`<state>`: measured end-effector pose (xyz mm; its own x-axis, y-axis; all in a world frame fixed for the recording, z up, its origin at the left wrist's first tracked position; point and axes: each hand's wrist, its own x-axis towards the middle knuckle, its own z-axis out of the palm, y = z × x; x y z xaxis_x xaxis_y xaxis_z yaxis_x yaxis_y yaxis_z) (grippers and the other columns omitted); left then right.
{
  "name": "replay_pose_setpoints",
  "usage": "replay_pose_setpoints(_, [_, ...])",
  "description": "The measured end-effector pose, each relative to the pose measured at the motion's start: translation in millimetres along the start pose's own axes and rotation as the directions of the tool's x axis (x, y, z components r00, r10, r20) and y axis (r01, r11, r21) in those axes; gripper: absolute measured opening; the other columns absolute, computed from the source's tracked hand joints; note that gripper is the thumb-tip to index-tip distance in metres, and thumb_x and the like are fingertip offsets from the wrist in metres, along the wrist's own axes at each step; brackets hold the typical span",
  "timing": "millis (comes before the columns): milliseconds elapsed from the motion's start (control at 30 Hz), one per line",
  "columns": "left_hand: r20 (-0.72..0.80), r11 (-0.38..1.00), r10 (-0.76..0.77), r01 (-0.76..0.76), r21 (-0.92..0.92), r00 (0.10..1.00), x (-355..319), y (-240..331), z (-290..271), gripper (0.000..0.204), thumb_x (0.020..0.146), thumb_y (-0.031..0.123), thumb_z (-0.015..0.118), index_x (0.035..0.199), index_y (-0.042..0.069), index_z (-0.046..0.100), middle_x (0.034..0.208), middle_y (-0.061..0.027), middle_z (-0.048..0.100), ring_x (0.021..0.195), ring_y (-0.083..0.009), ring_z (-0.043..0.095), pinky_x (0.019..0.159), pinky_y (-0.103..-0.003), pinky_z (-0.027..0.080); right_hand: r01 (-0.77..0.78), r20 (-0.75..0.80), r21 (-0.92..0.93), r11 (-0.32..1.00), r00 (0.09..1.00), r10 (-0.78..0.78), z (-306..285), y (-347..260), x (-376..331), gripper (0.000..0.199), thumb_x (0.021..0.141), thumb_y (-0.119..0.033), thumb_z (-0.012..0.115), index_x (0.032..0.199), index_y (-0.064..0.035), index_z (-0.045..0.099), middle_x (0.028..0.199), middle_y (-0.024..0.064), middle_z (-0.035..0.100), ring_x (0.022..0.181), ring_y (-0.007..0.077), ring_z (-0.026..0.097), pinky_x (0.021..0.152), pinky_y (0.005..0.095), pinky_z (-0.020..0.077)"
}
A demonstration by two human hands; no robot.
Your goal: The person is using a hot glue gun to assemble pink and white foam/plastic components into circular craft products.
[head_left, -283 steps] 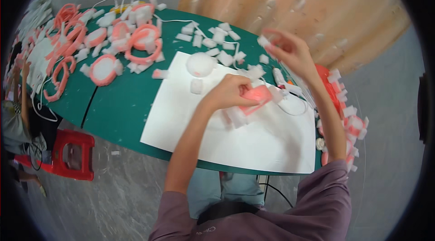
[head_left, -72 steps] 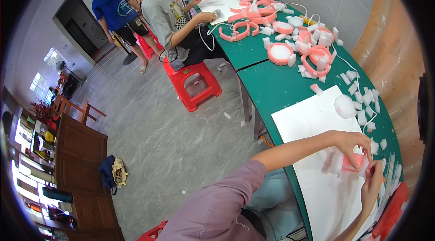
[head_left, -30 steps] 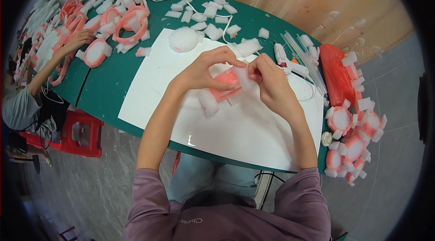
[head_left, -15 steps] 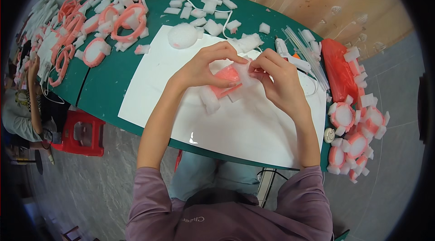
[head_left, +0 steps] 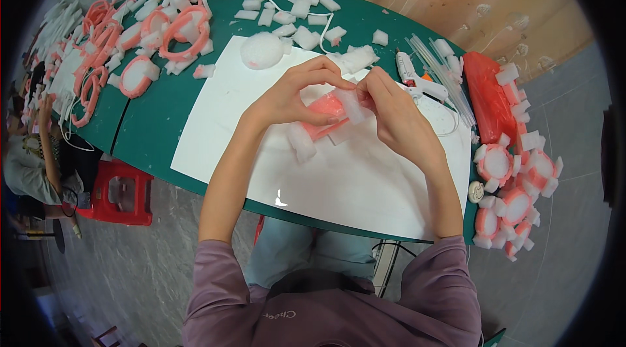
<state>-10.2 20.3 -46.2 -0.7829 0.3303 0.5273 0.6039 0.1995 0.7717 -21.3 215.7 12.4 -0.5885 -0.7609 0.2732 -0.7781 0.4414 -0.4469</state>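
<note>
Head view is showing the left hand (head_left: 287,96) and right hand (head_left: 398,115) meeting over the white sheet (head_left: 365,184); both are pinching a pink foam ring (head_left: 326,111), fingertips pressing a white foam block (head_left: 351,105) on, seemingly to seat it; its long axis is running left-right, tilting slightly.

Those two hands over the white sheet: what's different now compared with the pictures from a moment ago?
Little. The left hand and right hand stay together on the pink-and-white foam piece, fingers pinching it as half a second ago. The glue gun, white sheet and finished pieces lie unchanged.
</note>
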Motion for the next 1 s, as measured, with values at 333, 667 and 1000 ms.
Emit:
replay_pose_setpoints(333, [-0.022,1.0,-0.025,0.025,0.003,0.999,0.1,-0.4,0.3,0.044,0.046,0.002,0.07,0.089,0.009,0.062,0.092,-0.0028,0.054,0.09,-0.018,0.052,0.082,-0.031,0.042,0.165,-0.105,-0.142,0.976,0.978,-0.181,-9.9,0.0,-6.4,0.018,0.066,0.002,0.057,0.084,-0.0015,0.056,0.081,0.0098,0.054,0.073,0.025,0.056,0.063,0.0315,0.0456])
replay_pose_setpoints(667, [-0.003,1.0,0.001,-0.001,-0.002,1.0,1.3,0.1,2.3,0.044,0.048,0.001,0.069,0.091,0.009,0.062,0.091,-0.0034,0.054,0.088,-0.0181,0.052,0.081,-0.03,0.042,0.225,-0.088,-0.429,0.875,0.954,-0.288,-6.0,-4.4,-8.3,0.015,0.061,0.001,0.055,0.075,0.0032,0.052,0.076,0.0099,0.05,0.075,0.0223,0.053,0.062,0.0306,0.0463])
replay_pose_setpoints(1000, [0.019,1.0,0.016,-0.016,-0.005,1.0,0.9,-0.6,1.0,0.039,0.059,0.011,0.071,0.097,0.01,0.063,0.088,-0.0026,0.051,0.085,-0.0169,0.05,0.08,-0.028,0.041,0.273,-0.141,-0.307,0.912,0.934,-0.327,-0.6,3.1,-3.4,0.021,0.057,-0.003,0.063,0.073,0.0004,0.051,0.074,0.0086,0.048,0.071,0.0221,0.052,0.06,0.0301,0.0459])
